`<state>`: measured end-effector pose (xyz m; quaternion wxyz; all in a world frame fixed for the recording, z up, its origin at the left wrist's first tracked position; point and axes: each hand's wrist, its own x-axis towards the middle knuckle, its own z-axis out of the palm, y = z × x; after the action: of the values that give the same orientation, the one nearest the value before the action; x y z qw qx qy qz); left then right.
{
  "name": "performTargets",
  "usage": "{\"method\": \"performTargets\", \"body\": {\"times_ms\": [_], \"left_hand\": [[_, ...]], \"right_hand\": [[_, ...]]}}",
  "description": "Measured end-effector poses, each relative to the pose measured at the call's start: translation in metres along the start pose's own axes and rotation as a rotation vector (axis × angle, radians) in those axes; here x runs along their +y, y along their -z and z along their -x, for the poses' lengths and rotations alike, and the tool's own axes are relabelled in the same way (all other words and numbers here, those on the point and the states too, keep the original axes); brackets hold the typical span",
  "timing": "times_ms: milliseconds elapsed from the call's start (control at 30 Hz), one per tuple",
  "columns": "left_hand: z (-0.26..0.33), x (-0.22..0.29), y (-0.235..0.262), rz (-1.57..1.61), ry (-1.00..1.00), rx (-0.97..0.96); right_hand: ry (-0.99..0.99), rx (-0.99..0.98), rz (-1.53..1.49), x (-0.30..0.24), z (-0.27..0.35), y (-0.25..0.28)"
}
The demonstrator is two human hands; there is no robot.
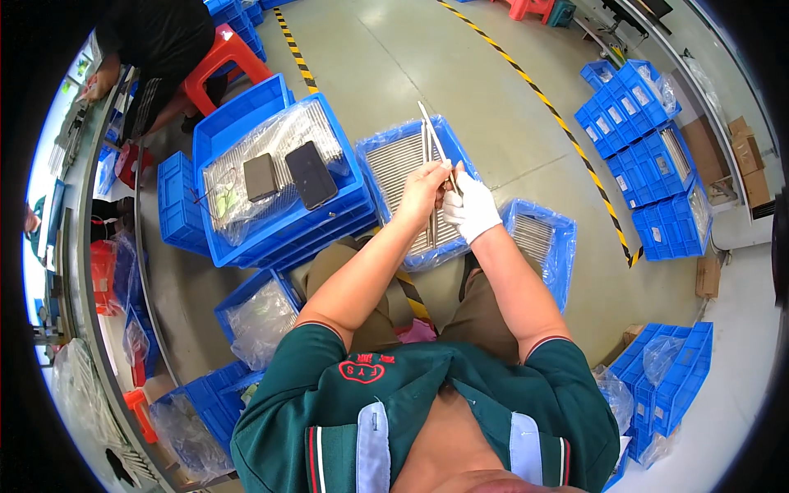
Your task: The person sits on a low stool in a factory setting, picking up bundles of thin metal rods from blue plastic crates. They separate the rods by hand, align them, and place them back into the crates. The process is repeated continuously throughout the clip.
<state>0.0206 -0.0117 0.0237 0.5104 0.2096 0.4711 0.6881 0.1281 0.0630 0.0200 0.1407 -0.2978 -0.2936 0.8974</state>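
Note:
My left hand, bare, is closed around several slim metal rods that stick up and down past the fingers. Close against it, my right hand wears a white glove. Its fingers are pinched on a metal rod tilted toward the upper left; where the rods cross between the hands is partly hidden. Both hands are above a blue bin lined with clear plastic. Rows of similar rods lie in that bin.
A smaller lined bin with rods sits at right. On the left, stacked blue crates carry plastic-covered rods, a black phone and a dark box. A person sits beyond, near a red stool. More crates line the right wall.

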Motion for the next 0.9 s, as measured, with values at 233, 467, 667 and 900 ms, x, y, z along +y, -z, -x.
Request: {"method": "performTargets", "body": {"times_ms": [233, 467, 667, 900], "left_hand": [[0.006, 0.004, 0.008, -0.277, 0.068, -0.073], [0.01, -0.012, -0.014, -0.173, 0.14, -0.197], [0.029, -0.016, -0.015, -0.005, 0.355, -0.383], [0.006, -0.001, 0.004, 0.259, 0.234, -0.312]], "right_hand": [[0.453, 0.27, 0.667, -0.032, -0.003, -0.012], [0.618, 0.489, 0.484, -0.018, -0.034, 0.019], [0.71, 0.685, -0.011, -0.085, -0.046, 0.076], [0.345, 0.236, 0.501, -0.047, -0.01, 0.024]]}}
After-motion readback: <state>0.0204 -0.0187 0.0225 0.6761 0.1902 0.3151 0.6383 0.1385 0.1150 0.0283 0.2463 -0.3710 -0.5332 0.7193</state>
